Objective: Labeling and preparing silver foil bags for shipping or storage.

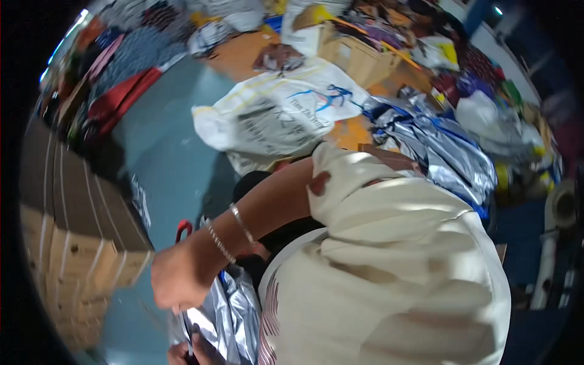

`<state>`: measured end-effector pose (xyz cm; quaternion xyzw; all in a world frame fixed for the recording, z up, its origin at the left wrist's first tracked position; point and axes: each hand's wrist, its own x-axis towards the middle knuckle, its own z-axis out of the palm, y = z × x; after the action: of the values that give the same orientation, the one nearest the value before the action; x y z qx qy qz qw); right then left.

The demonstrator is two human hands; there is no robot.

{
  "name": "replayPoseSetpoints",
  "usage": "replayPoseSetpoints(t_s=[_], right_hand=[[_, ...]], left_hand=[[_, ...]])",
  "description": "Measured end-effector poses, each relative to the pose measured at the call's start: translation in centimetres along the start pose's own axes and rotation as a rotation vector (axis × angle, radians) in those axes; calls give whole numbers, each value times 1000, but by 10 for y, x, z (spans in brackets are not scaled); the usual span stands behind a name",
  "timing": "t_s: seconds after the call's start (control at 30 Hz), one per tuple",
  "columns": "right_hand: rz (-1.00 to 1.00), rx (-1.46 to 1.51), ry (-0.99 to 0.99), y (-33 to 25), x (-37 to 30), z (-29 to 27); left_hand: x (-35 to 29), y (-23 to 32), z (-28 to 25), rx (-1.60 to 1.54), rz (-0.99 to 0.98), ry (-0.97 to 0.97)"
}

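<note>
My right hand (182,280), blurred and with bead bracelets at the wrist, is closed, its fingers curled down over a crinkled silver foil sheet (234,313). What sits inside that fist is hidden. Just below it, my left hand (194,354) shows only its fingers at the bottom edge, pinched together at the foil's border. A thin dark strip runs between the two hands. Behind the right hand a red curved handle (184,229) sticks up; the rest of that thing is covered. My cream shirt and sleeve fill the lower right.
Cardboard boxes (79,255) stand close on the left. A large white woven sack (280,115) lies ahead on the grey-green floor (164,146). Beyond are silver and blue foil sheeting (432,140), an open carton (359,58) and heaped fabrics and bags. A red cloth (125,100) lies at upper left.
</note>
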<state>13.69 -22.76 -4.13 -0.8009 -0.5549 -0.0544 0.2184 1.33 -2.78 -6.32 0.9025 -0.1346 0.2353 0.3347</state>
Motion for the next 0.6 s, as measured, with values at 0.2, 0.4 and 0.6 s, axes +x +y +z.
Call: replayPoseSetpoints(t_s=[0.2,0.4,0.6], right_hand=[[-72,-120,137,7,-21,10],[-184,-155,81,16,-14,16],[-238,-256,-16,18,2,8]], left_hand=[[20,45,-3,-78,-181,-176],[27,22,-7,-74,-224,-465],[29,6,-6,-259,-282,-549]])
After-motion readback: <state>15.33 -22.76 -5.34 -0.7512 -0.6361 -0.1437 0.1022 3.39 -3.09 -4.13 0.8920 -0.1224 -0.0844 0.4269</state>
